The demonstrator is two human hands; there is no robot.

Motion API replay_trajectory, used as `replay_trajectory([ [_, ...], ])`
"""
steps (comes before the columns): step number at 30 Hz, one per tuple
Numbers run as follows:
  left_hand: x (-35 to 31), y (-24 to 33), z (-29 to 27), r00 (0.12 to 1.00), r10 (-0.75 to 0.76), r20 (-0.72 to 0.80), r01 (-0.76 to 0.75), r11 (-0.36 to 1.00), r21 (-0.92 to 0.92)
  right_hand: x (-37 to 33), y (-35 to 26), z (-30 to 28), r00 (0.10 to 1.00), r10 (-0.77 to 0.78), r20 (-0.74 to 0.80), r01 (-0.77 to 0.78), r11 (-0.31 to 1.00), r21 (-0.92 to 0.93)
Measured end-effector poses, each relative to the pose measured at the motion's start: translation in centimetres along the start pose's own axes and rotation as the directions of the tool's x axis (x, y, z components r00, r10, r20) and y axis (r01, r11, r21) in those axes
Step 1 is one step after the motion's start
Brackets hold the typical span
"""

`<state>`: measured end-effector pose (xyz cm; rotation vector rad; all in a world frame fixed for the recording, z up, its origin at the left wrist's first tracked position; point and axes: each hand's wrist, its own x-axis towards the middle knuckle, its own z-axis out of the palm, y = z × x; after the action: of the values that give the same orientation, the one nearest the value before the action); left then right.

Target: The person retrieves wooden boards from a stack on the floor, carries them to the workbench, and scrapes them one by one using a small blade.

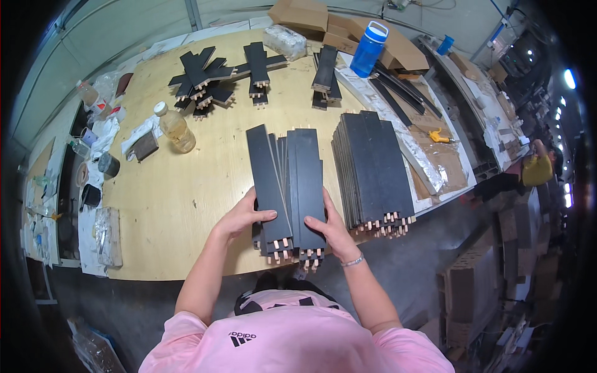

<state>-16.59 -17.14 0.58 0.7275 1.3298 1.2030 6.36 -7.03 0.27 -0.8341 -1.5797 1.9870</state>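
A stack of dark flat slats (306,180) with pale wooden dowels at the near ends lies at the table's front edge, between my hands. My left hand (238,219) grips its left side, thumb on top of a slat tilted across the others. My right hand (336,233) holds the right side, its thumb also on the top face. The fingers under both sides are partly hidden. Just to the right stands a taller, neater stack of the same slats (380,165), its dowels toward me.
Crossed piles of slats (202,78) lie at the back of the pale table (186,217). A yellowish bottle (177,127) stands on the left. At the back right are a blue bottle (369,51), cardboard boxes (398,46) and a white strip (398,140).
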Motion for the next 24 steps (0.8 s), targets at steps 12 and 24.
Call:
replay_trajectory([
  [12,0.8,1.2,2.8,0.993,0.105,-0.046,-0.079,0.917,0.391,1.0,0.7,-0.3,0.999,0.043,-0.022,-0.044,0.997,-0.059],
  [24,0.9,-1.3,3.1,0.960,0.237,-0.151,-0.160,0.902,0.401,1.2,3.3,-1.8,0.990,0.139,-0.023,-0.130,0.964,0.231],
])
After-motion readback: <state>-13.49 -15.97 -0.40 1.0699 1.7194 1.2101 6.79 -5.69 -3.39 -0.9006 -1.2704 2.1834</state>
